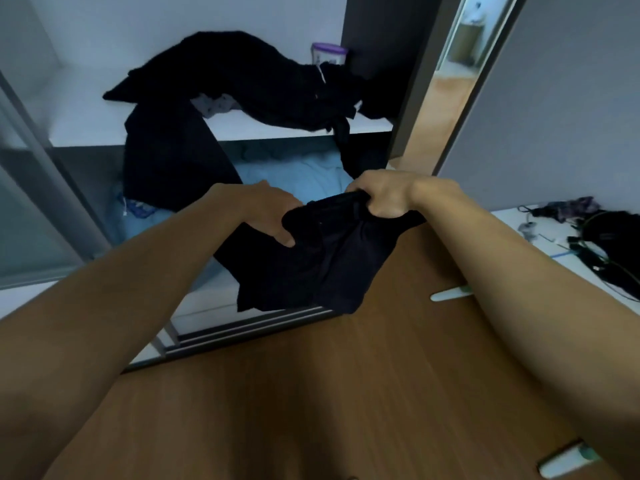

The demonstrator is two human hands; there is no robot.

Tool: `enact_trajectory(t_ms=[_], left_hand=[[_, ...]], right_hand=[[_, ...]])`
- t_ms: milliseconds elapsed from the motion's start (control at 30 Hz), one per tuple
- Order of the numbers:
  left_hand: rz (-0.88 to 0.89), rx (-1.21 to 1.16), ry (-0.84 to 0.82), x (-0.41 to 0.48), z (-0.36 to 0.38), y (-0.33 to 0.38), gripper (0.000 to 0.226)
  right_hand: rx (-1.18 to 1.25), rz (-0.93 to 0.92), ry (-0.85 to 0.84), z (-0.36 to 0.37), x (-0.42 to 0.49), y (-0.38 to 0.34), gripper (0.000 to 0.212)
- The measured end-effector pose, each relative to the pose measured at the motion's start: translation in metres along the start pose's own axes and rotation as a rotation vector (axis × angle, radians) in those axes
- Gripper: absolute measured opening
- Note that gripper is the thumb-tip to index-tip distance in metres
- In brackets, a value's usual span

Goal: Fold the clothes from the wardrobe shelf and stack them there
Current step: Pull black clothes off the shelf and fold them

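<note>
Floor (346, 393): brown wood, below both forearms.
Shelf (86, 129): white, in the open wardrobe.
Clothes heap (249, 74): dark, on the shelf, part draped over its front edge.
Left grip (263, 213): curled onto the garment (329, 265) at its left edge.
Garment: dark, bunched, hanging between both grips.
Right grip (384, 195): clenched round its top edge.

Arms outstretched, left grip (266, 216) and right grip (381, 197) both curled.

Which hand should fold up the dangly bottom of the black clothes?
Probably the left hand: it only pinches the black garment at its side, lower, nearer the hanging part, while the right hand clutches the top edge.
</note>
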State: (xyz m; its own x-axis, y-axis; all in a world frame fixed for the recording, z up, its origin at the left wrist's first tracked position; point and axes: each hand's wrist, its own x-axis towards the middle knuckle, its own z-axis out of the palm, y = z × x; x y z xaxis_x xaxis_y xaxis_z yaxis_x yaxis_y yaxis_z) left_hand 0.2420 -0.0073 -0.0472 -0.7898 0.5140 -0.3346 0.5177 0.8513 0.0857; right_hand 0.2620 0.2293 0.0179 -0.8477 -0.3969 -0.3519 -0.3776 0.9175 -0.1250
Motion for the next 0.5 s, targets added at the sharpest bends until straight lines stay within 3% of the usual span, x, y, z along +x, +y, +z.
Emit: enact_trajectory(t_ms=[67,167,233,367,500], left_hand=[[-0.031,-0.052,-0.031,0.007,-0.006,0.01,0.048],[-0.023,-0.459,-0.127,0.017,-0.008,0.025,0.04],[0.006,-0.664,-0.094,0.022,-0.015,0.036,0.037],[0.04,-0.992,0.005,0.036,-0.029,0.056,0.025],[-0.059,-1.119,-0.003,0.048,-0.025,0.076,0.024]], right_hand=[[0.005,0.08,0.101,-0.011,-0.002,0.014,0.044],[0.046,0.145,0.235,-0.026,-0.003,0.032,0.042],[0.08,0.191,0.289,-0.033,-0.005,0.041,0.033],[0.091,0.296,0.281,-0.033,-0.011,0.059,0.009],[0.14,0.352,0.219,-0.016,-0.012,0.066,0.023]])
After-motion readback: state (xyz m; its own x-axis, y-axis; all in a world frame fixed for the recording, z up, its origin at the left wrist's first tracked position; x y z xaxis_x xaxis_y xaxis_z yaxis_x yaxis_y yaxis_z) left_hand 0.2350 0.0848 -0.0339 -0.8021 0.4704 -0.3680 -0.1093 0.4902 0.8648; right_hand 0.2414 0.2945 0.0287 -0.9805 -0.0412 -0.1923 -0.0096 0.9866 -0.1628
